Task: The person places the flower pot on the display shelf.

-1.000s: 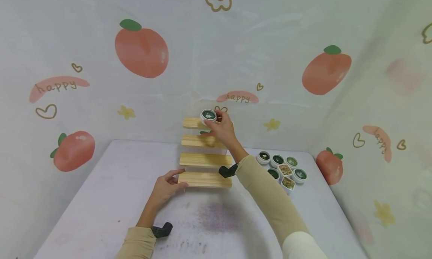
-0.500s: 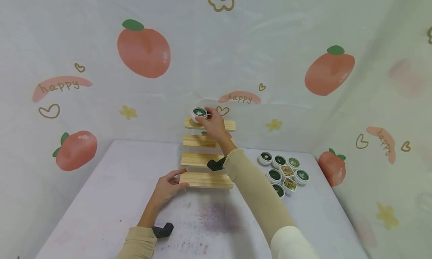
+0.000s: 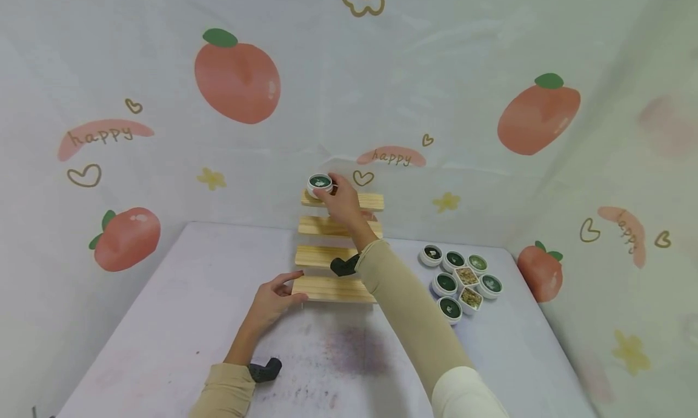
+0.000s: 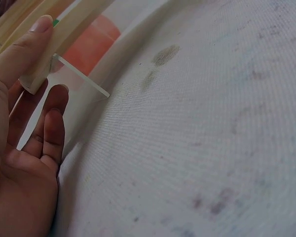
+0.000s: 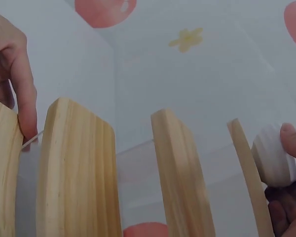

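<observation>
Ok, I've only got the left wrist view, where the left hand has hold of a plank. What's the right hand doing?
Observer: The right hand grips a round white bowl at the left end of the top plank.

Operator: Got it. Any more bowls about?

Observer: Yes, on the table to the right of the planks: six round bowls and two square bowls, grouped together.

Operator: Same contents in all of them?

Observer: No. The square ones show tan and greenish bits, while the round ones look green, mostly dark.
</observation>
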The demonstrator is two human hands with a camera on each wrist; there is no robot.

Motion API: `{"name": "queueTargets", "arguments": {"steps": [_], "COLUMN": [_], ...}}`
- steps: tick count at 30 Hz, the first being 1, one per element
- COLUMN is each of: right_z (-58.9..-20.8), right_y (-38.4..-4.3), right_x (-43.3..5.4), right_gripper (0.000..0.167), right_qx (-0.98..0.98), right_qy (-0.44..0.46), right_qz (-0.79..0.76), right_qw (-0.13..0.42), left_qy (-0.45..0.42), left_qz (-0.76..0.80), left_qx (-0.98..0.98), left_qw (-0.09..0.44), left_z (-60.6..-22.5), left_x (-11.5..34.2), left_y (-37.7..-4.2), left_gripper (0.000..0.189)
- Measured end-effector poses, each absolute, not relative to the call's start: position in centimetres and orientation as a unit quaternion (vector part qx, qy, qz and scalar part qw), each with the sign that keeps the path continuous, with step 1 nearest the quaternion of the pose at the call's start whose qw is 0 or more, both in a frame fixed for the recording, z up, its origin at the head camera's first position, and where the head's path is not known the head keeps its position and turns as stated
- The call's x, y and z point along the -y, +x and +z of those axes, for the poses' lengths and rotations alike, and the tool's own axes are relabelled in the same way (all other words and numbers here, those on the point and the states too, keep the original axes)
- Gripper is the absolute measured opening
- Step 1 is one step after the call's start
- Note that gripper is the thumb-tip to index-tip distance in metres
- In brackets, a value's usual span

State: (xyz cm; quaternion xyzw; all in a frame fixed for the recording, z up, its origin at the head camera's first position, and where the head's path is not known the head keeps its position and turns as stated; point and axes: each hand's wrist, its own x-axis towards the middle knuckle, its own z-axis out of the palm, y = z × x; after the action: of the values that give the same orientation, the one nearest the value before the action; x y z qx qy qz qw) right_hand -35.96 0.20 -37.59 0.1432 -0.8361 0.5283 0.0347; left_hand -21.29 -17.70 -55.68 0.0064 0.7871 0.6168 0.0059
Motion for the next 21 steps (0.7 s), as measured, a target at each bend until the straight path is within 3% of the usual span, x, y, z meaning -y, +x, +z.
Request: {"name": "queueTargets", "arguments": {"steps": [11, 21], "right_z": [-36.5, -37.0], "right_y": [-34.7, -33.6], "right_x": [-2.3, -5.7], "right_gripper": [0.075, 0.071], "right_qx": [0.815, 0.832], "right_qy": [0.142, 0.178], "right_qz": [0.561, 0.525], "right_qw": [-0.020, 0.026], "left_qy": [0.009, 0.010], "left_qz": [0.614, 0.614], "left_qx": [-0.789, -0.789], "left_qw": [0.006, -0.003], "left_z": [-56.2, -56.0], "left_x": [17.6, 17.6], "left_y": [-21.3, -21.2], "left_gripper": [0.062, 0.060]}}
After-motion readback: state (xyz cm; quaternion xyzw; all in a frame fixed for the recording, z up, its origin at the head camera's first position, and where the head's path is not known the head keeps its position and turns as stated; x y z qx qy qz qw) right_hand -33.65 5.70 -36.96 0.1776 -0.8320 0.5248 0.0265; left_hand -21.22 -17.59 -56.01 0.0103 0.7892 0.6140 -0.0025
